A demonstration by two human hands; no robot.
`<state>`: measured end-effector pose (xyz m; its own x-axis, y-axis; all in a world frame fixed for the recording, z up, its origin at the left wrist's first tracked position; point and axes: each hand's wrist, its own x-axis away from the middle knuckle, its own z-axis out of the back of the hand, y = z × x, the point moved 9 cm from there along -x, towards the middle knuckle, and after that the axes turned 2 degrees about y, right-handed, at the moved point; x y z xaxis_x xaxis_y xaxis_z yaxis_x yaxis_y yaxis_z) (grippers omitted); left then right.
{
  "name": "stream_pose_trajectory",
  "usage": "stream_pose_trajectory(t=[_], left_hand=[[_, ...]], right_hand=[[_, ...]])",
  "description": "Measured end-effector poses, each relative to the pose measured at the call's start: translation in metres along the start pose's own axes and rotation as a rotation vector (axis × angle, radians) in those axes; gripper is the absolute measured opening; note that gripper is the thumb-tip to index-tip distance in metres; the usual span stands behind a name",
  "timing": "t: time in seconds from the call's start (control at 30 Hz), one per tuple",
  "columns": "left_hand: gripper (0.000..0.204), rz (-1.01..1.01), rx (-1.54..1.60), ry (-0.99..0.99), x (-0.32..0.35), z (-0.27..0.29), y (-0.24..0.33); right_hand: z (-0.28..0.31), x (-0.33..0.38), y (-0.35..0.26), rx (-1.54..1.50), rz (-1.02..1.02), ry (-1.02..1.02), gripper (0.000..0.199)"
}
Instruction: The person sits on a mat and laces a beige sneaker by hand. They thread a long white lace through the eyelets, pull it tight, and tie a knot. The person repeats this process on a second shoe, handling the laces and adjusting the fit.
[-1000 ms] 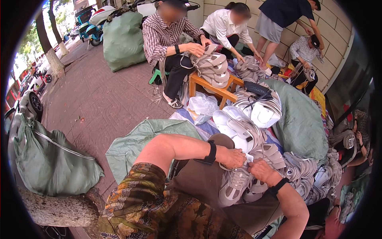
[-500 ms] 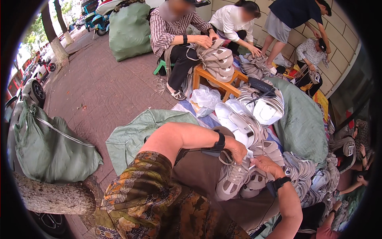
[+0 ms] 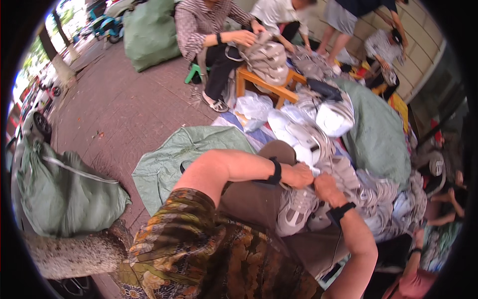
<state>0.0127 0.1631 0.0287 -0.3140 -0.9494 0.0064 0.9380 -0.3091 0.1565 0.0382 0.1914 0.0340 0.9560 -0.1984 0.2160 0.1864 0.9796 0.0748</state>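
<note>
A white and grey sneaker lies on my lap, toe pointing toward me. My left hand grips its upper edge near the laces, and my right hand closes on the same shoe just beside it. Both wrists wear black bands. A second pale shoe rests under my right wrist. Beyond my hands a heap of white shoes spreads out on a blue sheet.
A green sack lies flat at my left knee, a full one by a tree trunk. Several people sit and stand beyond; one holds stacked shoes over a wooden stool. A green cover drapes the right side.
My view has tilted and drawn closer to the lap. Both hands have shifted slightly along the sneaker's top while still holding it.
</note>
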Motion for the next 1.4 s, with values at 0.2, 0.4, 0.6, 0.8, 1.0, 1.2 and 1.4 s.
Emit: stream_pose_trajectory(t=[0.2,0.4,0.6,0.8,1.0,1.2,1.4], left_hand=[[0.013,-0.492,0.024,0.289,0.056,0.037,0.068],[0.014,-0.708,0.418,0.127,0.109,0.083,0.173],[0.009,-0.485,0.517,0.365,0.089,0.125,0.124],[0.016,0.227,1.028,0.675,0.055,0.147,-0.07],[0.023,0.345,0.634,0.507,0.035,0.091,-0.107],[0.022,0.483,0.523,0.418,0.055,0.072,-0.092],[0.016,0.38,0.426,0.272,0.058,0.037,-0.057]], right_hand=[[0.038,-0.007,-0.01,-0.487,0.077,0.38,0.018],[0.123,0.015,-0.082,-0.908,0.313,0.473,0.019],[0.118,-0.001,-0.043,-0.966,0.235,0.576,0.01],[0.049,0.058,0.043,-0.964,-0.228,0.516,0.009],[0.019,0.095,-0.017,-0.492,-0.195,0.408,0.041],[-0.009,0.084,-0.007,-0.451,-0.329,0.312,0.026],[0.007,0.081,0.002,-0.253,-0.379,0.443,0.01]])
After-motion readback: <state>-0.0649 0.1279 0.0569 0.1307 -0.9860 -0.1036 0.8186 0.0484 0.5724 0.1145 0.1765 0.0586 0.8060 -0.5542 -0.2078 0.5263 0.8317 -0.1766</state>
